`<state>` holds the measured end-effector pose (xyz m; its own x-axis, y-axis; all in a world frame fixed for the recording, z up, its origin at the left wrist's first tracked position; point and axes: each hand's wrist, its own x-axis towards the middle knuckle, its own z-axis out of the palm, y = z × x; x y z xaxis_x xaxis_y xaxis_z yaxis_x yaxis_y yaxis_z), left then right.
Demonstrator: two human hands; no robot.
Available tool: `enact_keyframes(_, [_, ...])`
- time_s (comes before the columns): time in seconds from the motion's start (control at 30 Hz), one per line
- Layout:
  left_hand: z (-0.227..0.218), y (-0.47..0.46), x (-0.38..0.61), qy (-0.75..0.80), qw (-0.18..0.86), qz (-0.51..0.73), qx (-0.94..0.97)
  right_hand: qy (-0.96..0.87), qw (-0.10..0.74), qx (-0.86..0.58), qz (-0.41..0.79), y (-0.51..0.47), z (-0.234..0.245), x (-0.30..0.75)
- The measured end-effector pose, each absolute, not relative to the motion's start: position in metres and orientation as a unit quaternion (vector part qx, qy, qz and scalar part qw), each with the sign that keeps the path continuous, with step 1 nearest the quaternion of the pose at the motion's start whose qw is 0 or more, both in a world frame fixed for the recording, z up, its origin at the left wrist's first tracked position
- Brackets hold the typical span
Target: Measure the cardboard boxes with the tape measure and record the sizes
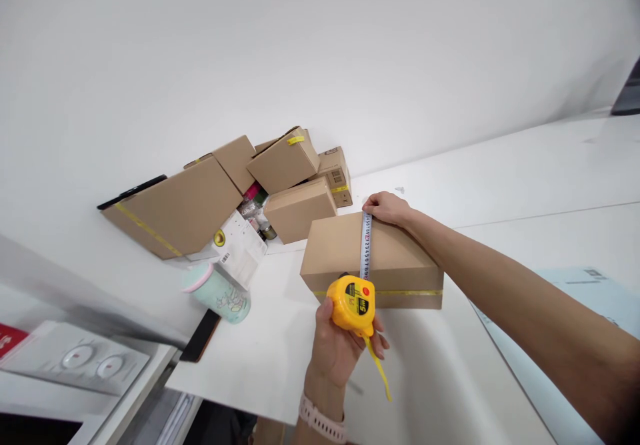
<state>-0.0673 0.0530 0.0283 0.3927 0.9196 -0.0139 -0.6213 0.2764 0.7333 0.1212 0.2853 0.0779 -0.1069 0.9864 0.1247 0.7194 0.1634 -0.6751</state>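
A closed brown cardboard box (330, 248) with a yellow tape strip along its front side lies on the white table. My left hand (340, 345) grips a yellow 5 m tape measure (353, 303) at the box's front edge, its yellow wrist strap hanging down. Across the box top runs the extended white blade (366, 245), marked with numbers. At the far edge of the box, my right hand (387, 208) pinches the blade's end between its fingers. The tip of the blade is hidden under those fingers.
Several cardboard boxes (285, 165) are piled against the wall at the back left. A mint-green tumbler (220, 295) stands on the left, beside a white package (243, 248). Light-blue sheets (575, 298) lie at right. The table's front edge (240, 401) is near my left wrist.
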Motion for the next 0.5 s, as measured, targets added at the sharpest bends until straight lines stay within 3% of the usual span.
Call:
enact_keyframes(0.27, [0.026,0.054,-0.068,0.243,0.748,0.510,0.348,-0.696,0.312,-0.597,0.250,0.287,0.076,0.121])
enact_keyframes(0.5, [0.025,0.036,-0.071,0.272,0.680,0.532,0.426,-0.649,0.435,-0.556,0.282,0.274,0.087,0.126])
